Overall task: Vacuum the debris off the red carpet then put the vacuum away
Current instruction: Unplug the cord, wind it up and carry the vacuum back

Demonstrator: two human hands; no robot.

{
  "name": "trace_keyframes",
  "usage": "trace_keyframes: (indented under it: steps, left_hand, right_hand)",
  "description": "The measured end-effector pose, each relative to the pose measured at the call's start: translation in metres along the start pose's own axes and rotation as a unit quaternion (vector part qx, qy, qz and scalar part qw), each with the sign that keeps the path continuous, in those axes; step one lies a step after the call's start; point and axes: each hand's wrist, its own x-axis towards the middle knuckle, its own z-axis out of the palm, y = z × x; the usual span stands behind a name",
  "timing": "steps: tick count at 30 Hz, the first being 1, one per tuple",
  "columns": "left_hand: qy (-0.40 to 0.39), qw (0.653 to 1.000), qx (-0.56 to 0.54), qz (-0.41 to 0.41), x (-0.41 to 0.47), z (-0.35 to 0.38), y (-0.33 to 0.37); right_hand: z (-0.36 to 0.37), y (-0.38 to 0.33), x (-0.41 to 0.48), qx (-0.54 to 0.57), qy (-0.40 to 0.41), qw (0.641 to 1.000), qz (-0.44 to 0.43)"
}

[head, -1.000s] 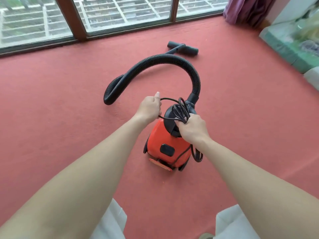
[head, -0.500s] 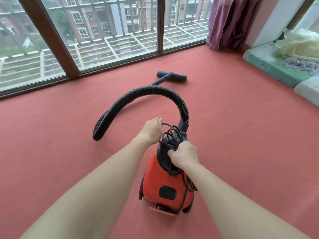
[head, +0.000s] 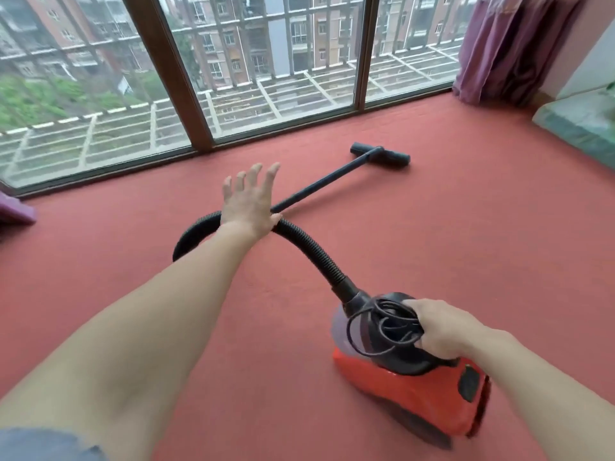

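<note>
Vacuum (head: pixel 399 390): red body, lower right on the carpet (head: pixel 466 227) (base blurred, so floor contact is hard to judge). Right hand (head: pixel 442 331) on its black top, fingers curled round the coiled cord (head: pixel 396 322). Hose (head: pixel 309 247) arcs from the top away to the left. Wand (head: pixel 326 181) runs on to the floor head (head: pixel 379 154), which lies near the window (head: pixel 266 61). Left hand (head: pixel 248 201) raised over the hose, fingers spread, holding nothing. Curtain (head: pixel 509 44) at far right.
</note>
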Motion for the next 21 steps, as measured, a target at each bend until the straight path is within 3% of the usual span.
trace_keyframes:
  steps: [3,4,10,12,15,16,21]
  left_hand:
    - [-0.19,0.977,-0.091,-0.045,-0.012,0.004,-0.019]
    - [-0.215,0.971,-0.096,-0.041,-0.021,0.007,-0.02]
    - [-0.146,0.963,-0.21,-0.082,-0.071,0.028,-0.003]
    - [-0.176,0.931,-0.309,-0.077,-0.087,0.031,0.001]
    - [-0.28,0.841,-0.455,-0.086,-0.126,0.036,-0.009]
    - [-0.304,0.827,-0.465,-0.083,-0.139,0.039,-0.017]
    - [-0.339,0.86,-0.377,-0.055,-0.18,0.046,-0.073]
  right_hand:
    - [0.0,0.012,-0.007,-0.008,0.011,1.0,-0.002]
    - [0.0,0.015,-0.006,0.001,0.015,1.0,0.0]
    - [0.001,0.014,0.0,0.035,0.03,0.999,-0.011]
    - [-0.001,0.013,0.0,0.05,0.032,0.998,-0.019]
    - [-0.001,0.014,0.002,0.049,0.031,0.997,-0.042]
    - [-0.001,0.013,0.003,0.041,0.029,0.997,-0.051]
    - [0.0,-0.017,0.008,-0.097,0.01,0.991,-0.091]
